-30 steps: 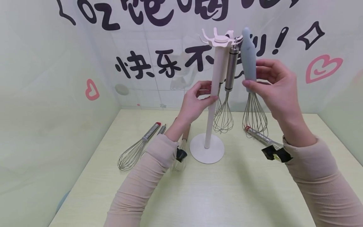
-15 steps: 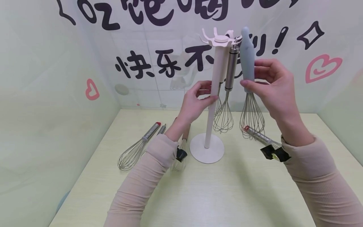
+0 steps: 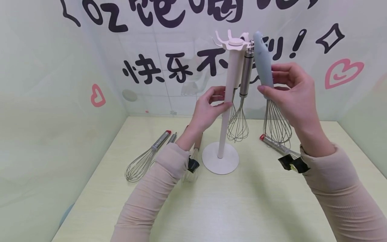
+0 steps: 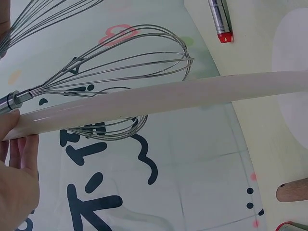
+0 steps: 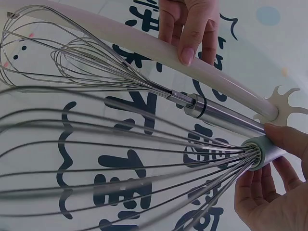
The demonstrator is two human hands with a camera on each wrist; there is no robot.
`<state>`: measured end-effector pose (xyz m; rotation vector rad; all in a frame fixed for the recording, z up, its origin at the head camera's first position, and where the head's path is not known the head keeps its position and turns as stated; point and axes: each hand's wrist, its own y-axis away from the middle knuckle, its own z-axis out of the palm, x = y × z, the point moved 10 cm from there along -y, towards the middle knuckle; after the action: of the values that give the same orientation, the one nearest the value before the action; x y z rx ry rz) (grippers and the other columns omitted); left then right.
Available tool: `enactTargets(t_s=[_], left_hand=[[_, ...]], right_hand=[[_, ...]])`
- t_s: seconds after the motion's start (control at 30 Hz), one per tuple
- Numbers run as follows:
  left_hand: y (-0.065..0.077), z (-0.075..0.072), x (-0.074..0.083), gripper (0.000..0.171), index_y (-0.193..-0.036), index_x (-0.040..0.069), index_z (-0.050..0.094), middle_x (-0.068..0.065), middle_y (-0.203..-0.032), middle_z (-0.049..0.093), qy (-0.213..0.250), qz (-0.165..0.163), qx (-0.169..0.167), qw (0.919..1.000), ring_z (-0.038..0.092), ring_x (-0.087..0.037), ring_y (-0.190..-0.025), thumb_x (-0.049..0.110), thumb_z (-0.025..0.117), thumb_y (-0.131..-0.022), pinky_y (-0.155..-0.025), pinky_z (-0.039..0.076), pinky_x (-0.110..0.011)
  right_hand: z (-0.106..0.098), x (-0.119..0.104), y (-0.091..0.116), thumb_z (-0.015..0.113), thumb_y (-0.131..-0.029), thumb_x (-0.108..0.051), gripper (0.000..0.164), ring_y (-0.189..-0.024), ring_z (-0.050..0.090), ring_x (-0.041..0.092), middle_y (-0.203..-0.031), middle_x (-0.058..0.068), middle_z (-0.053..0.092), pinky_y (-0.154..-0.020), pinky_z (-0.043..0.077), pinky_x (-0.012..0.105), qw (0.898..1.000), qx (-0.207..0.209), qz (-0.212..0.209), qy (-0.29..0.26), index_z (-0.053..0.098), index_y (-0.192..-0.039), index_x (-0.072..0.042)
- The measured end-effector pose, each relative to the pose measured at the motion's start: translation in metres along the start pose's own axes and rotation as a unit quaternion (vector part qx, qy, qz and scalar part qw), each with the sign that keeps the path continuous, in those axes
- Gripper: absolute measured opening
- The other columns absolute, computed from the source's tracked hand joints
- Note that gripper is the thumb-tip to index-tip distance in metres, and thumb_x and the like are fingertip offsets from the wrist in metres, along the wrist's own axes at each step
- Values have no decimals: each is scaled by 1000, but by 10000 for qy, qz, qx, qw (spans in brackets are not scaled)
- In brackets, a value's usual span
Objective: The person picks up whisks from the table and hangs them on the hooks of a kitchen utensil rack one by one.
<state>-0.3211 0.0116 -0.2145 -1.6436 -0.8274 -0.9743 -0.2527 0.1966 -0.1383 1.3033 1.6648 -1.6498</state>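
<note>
One left hand (image 3: pixel 209 109): grips white, round-based upright stand (image 3: pixel 231 80).
Right hand (image 3: pixel 292 92): pinches pale-blue-handled wire whisk (image 3: pixel 263 64), right of stand's hooked top (image 3: pixel 235 42).

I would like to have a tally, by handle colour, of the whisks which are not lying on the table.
Blue: 1, the blue-handled whisk in the right hand
Steel: 1, the steel-handled whisk by the white stand
Pale: 1, the pale-handled whisk, partly hidden behind the other whisk and the stand
Total: 3
</note>
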Motion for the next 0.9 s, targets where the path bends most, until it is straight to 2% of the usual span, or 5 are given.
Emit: enactTargets(t_s=[0.13,0.4,0.67,0.9], left_hand=[[1,0,-1,45,-127,3,56,-17,-120,62,-7,-37,11,10000,61,-26,-111,2,70,-84,-87,58,-27],[1,0,0,45,-127,3,56,-17,-120,62,-27,-18,-10,10000,60,-25,-111,3,70,-84,-88,57,-27],[1,-1,2,44,-126,3,56,-16,-120,62,-70,50,-9,10000,61,-25,-111,4,70,-85,-89,57,-26],[1,-1,3,45,-127,3,56,-16,-121,62,-120,-26,-47,9999,60,-25,-111,5,70,-84,-91,56,-27]], right_hand=[[4,1,2,75,-76,1,41,-92,62,4,-97,-16,64,-75,52,9,9995,-42,21,300,65,-113,-15],[14,7,4,74,-79,-4,44,-95,61,6,-101,-13,62,-78,52,12,9985,-249,168,461,60,-120,-13],[24,9,4,74,-80,-4,44,-95,60,8,-100,-11,62,-79,52,14,9983,-438,158,342,59,-121,-12],[31,14,4,73,-81,-5,44,-95,60,7,-100,-12,62,-82,51,15,9977,-602,187,247,58,-122,-11]])
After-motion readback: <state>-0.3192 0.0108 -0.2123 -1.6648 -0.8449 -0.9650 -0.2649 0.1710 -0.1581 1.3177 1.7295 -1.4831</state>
